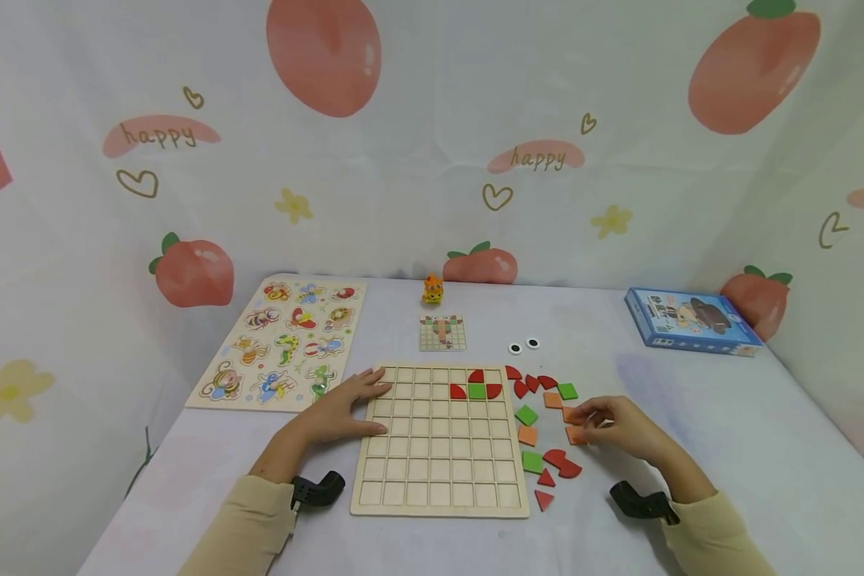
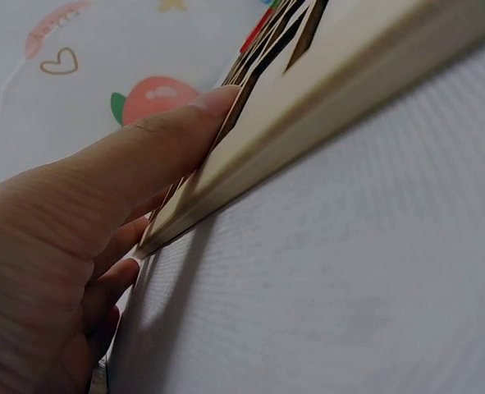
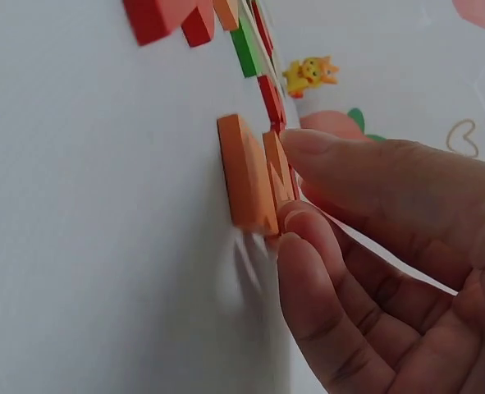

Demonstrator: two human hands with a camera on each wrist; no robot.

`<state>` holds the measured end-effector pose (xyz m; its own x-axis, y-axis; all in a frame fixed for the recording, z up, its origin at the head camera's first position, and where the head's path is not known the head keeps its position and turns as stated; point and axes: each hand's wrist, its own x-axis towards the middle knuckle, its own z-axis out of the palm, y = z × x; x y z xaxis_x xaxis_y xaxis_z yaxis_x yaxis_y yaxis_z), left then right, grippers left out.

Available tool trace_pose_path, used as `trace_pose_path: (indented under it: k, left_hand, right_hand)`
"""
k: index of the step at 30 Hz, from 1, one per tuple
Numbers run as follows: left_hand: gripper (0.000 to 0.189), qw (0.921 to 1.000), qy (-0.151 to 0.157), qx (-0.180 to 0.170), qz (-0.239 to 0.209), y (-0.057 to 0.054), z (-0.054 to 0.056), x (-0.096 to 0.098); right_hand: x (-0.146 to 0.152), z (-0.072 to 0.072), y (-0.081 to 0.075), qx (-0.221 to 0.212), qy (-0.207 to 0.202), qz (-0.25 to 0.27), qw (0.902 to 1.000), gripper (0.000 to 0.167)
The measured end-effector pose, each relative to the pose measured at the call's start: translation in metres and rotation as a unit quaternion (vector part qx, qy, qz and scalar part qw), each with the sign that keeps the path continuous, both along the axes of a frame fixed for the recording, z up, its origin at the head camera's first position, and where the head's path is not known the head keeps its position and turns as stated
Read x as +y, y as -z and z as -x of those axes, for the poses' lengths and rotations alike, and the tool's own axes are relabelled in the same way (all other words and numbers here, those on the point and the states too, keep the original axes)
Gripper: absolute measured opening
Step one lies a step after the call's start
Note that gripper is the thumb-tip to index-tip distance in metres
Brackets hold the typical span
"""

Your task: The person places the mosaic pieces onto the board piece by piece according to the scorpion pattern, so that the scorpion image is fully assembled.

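White cloth backdrop (image 1: 403,200) behind; peach, heart & flower prints; script "happy" legible twice in full, cut off at right edge. White surface (image 1: 698,448) below.

Item 1: wooden grid board (image 1: 432,448), flat, mid-surface. Far-right cells carry green square (image 1: 478,391) w/ red pcs (image 1: 458,392) at its left, right & far sides.

Left hand (image 1: 334,412): wide, thumb apart from fingers, resting on board's left edge; thumb on face, nothing gripped.

Right hand (image 1: 622,424): narrow, thumb & fingertips pinching an orange tile (image 1: 568,414), right of board. 2nd orange tile (image 1: 574,434) just on near side.

Loose pcs alongside board's right edge: red, green, orange; incl. red triangle (image 1: 543,500) at near end. Two eye discs (image 1: 523,346), b/w, beyond them.

Past far edge: pattern card (image 1: 442,333), gridded, coloured motif; orange-yellow figurine (image 1: 433,290) behind it.

Left: insect puzzle board (image 1: 288,348), no wording seen.

Far right: blue box (image 1: 694,322), lettering on lid & side, too small to read; brand can't be confirmed. Black wrist devices (image 1: 641,502), both arms; no marks legible.
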<state>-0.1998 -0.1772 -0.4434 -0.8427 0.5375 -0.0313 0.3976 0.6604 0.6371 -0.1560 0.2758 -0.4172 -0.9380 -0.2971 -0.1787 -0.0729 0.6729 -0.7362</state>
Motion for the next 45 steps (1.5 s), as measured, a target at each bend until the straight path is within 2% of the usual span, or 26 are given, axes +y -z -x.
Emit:
trace_pose_path:
  k: [5, 13, 32, 40, 45]
  left_hand:
    - [0.076, 1.0000, 0.000, -0.003, -0.004, 0.001, 0.000, 0.001]
    - [0.075, 1.0000, 0.000, 0.004, -0.003, 0.002, 0.001, 0.001]
    - [0.075, 1.0000, 0.001, -0.004, -0.002, 0.001, -0.001, 0.001]
    - [0.074, 1.0000, 0.003, 0.002, -0.004, 0.000, 0.000, 0.001]
    - [0.074, 1.0000, 0.004, 0.002, -0.004, -0.001, -0.001, 0.002]
  right_hand:
    - [0.005, -0.005, 0.002, -0.006, -0.006, 0.017, 0.9998, 0.034]
    - [0.006, -0.007, 0.007, 0.020, -0.036, 0.016, 0.9990, 0.034]
    - [0.002, -0.007, 0.008, -0.026, -0.033, 0.042, 0.9982, 0.028]
    - [-0.001, -0.004, 0.007, -0.004, -0.038, 0.007, 0.9992, 0.027]
    - [-0.004, -0.001, 0.004, 0.008, -0.040, 0.004, 0.9992, 0.025]
